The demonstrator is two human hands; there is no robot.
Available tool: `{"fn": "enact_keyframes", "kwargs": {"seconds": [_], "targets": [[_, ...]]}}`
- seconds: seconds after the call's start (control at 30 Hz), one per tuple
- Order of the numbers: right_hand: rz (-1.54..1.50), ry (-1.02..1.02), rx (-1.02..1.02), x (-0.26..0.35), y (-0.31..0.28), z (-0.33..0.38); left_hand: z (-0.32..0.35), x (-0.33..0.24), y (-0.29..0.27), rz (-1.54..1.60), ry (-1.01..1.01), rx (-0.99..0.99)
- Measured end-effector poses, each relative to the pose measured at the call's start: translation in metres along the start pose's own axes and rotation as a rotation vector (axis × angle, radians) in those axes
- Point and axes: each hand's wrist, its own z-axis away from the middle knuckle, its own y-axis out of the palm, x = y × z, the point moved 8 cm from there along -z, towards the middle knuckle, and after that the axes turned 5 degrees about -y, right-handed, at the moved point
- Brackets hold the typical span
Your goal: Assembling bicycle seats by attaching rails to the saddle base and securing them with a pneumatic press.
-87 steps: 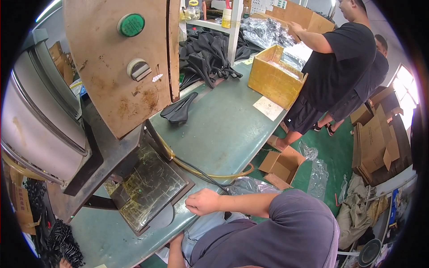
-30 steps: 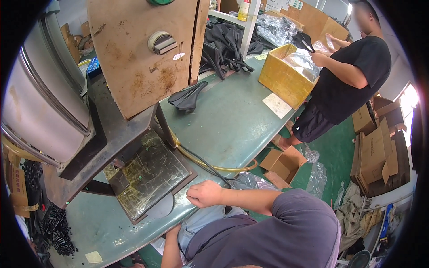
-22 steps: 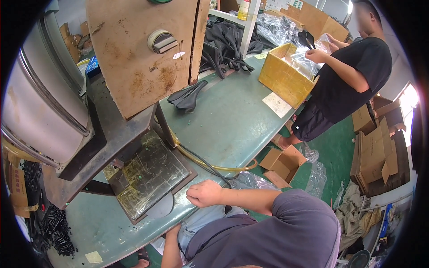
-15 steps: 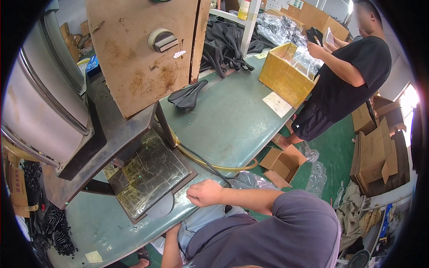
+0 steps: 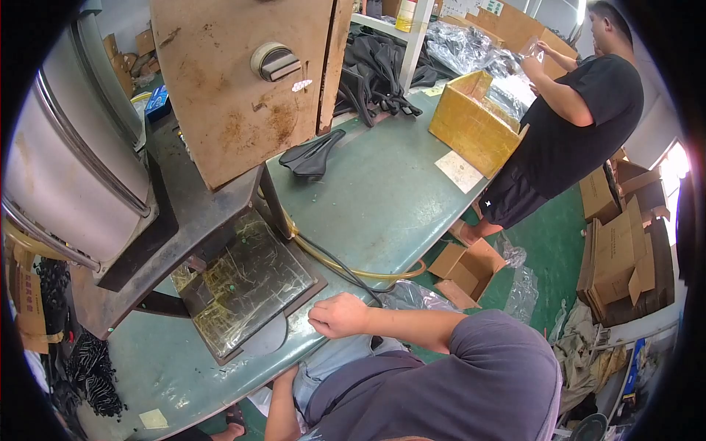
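My right hand rests at the near edge of the green table, its fingers curled into a loose fist with nothing showing in them. Just to its left is a press machine's dark, square base plate, covered with scuffed, taped film. A rounded grey plate juts out from under it. My left hand is low by my lap at the table edge; its fingers are hidden. Beyond the press lies a black bicycle saddle, touched by neither hand.
The press's rusty tan control box with a round knob rises close in front. A yellow hose and dark cable cross the table. Farther back stand a yellow bin and piled black saddles. At right, a co-worker handles clear plastic.
My hands stay in place; the view shifts slightly. The co-worker's hands have risen with the clear plastic, and the black saddle seen in them before no longer shows.
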Motion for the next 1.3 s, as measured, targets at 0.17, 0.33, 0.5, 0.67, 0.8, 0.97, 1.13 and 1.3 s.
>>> {"fn": "enact_keyframes", "kwargs": {"seconds": [0.17,0.33,0.5,0.67,0.8,0.97,1.13,1.3], "targets": [[0.003,-0.002,0.006,0.0,-0.001,0.0,0.001,-0.002,-0.001,0.024,-0.005,0.017],[0.014,0.009,0.023,0.001,-0.002,0.0,0.001,-0.004,-0.002,0.021,-0.005,0.009],[0.001,0.031,0.036,0.0,-0.001,0.0,-0.002,0.006,0.007,-0.033,-0.014,0.039],[-0.038,0.036,0.036,-0.002,0.004,0.003,0.001,-0.002,0.002,0.03,-0.017,0.071],[-0.032,0.043,0.031,-0.003,0.002,0.004,-0.004,0.005,0.008,-0.046,-0.039,0.056],[-0.042,0.035,0.051,-0.001,0.006,0.003,-0.01,0.025,0.022,-0.088,-0.035,0.026],[-0.031,0.051,0.045,-0.004,0.002,0.005,-0.002,-0.002,0.003,-0.022,-0.025,0.024],[-0.019,0.024,0.056,-0.001,0.005,0.002,-0.006,0.013,0.011,-0.022,-0.003,-0.007]]}}
